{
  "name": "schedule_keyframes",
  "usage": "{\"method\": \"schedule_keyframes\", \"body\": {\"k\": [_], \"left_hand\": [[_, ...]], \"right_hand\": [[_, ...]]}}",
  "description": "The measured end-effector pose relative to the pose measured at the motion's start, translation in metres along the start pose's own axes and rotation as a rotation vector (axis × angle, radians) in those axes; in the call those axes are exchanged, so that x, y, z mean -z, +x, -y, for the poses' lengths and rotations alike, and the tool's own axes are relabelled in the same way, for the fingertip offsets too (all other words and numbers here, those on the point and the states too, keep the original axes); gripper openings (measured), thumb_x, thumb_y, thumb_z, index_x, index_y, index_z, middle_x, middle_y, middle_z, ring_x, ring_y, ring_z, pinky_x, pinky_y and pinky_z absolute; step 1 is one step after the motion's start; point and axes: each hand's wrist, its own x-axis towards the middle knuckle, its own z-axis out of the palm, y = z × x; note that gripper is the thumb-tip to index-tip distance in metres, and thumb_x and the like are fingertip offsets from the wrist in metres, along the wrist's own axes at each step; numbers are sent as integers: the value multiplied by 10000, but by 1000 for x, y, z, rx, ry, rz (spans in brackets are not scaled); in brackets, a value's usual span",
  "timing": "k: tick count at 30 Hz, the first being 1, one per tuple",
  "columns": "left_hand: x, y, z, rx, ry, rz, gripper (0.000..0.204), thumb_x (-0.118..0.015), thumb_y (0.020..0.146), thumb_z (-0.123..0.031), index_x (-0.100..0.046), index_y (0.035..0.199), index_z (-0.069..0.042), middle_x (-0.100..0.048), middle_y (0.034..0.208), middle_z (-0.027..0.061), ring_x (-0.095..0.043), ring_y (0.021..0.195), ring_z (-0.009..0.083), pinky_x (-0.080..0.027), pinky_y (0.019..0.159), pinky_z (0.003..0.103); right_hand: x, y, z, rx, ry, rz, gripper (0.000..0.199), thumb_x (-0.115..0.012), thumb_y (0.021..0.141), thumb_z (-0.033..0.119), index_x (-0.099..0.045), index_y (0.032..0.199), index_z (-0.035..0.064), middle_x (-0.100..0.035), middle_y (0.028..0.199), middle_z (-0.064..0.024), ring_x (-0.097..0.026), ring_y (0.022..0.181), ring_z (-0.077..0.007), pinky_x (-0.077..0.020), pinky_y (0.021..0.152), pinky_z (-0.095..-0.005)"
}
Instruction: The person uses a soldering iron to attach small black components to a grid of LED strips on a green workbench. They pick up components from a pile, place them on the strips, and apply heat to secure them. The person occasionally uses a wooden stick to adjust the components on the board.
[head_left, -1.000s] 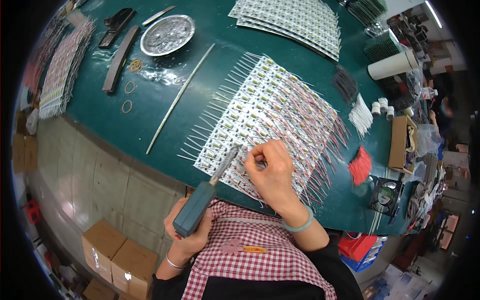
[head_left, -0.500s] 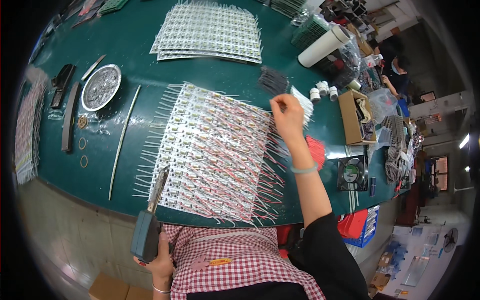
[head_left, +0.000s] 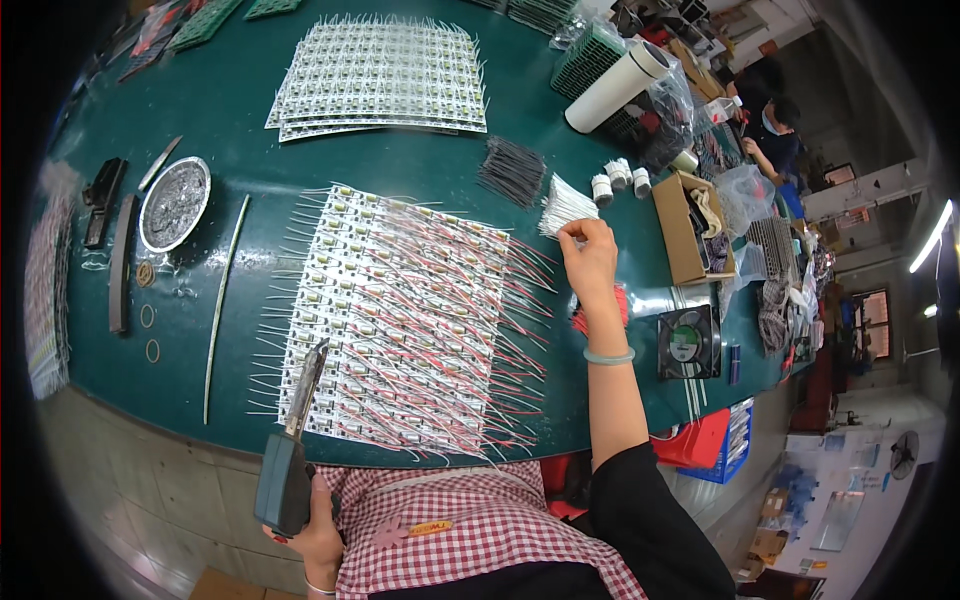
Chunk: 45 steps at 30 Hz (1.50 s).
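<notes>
**Right hand reaches the white wire bundle while the left keeps the soldering iron low**

The right hand [head_left: 590,255] is stretched out across the green worktop [head_left: 420,160], its fingertips pinched together at the near end of the bundle of white wires [head_left: 566,203]. Its grip is closed on the wire ends, though how many it has is too small to tell. Half a second ago the same hand was a little short of this bundle, beside the dark wires; a second ago it was pressed down on the board close to the body. The bundle of dark wires [head_left: 512,170] lies just to the left of the white one, untouched.

The left hand [head_left: 318,530] sits at the worktop's near edge, its grip wrapped round the dark handle of the soldering iron [head_left: 290,450]. The iron's tip points up over the lower left corner of the panel of small circuit boards [head_left: 400,310], which is strung with red and white leads. That hand and the tool have kept much the same pose through all three views.

A red wire bundle [head_left: 605,310] shows beneath the right wrist, which wears a pale green bangle [head_left: 609,355]. A second board panel [head_left: 380,75] lies farther back, and a round metal dish [head_left: 174,203] stands at the left
</notes>
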Motion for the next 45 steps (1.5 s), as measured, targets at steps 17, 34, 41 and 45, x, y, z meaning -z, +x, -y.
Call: {"method": "schedule_keyframes", "body": {"k": [17,34,41,45], "left_hand": [[7,-6,-2,-50,88,-15,214,-759,861,-48,-702,1046,41,-708,915,83,-645,750,142,-514,663,284],[13,-3,-10,-174,48,18,286,-810,805,-48,-695,1052,37,-704,944,59,-654,772,142,-537,711,281],[13,1,-12,-97,13,74,214,-756,769,26,-706,975,51,-697,924,140,-683,780,204,-538,689,299],[13,1,-11,-126,81,124,219,-752,758,28,-698,967,62,-697,927,147,-691,771,212,-540,680,296]], "right_hand": [[-2,5,-12,136,-46,-153,44,-601,923,51,-615,951,20,-613,932,-144,-571,895,-335,-443,806,-427],[-26,-126,217,235,504,475,97,-693,844,7,-602,876,15,-605,811,-131,-593,738,-301,-468,655,-407],[-32,-131,222,323,417,451,128,-708,813,9,-583,836,18,-594,793,-129,-581,734,-309,-458,642,-421],[-33,-131,222,339,382,457,132,-709,811,9,-581,838,21,-587,794,-130,-575,744,-309,-458,647,-419]]}}
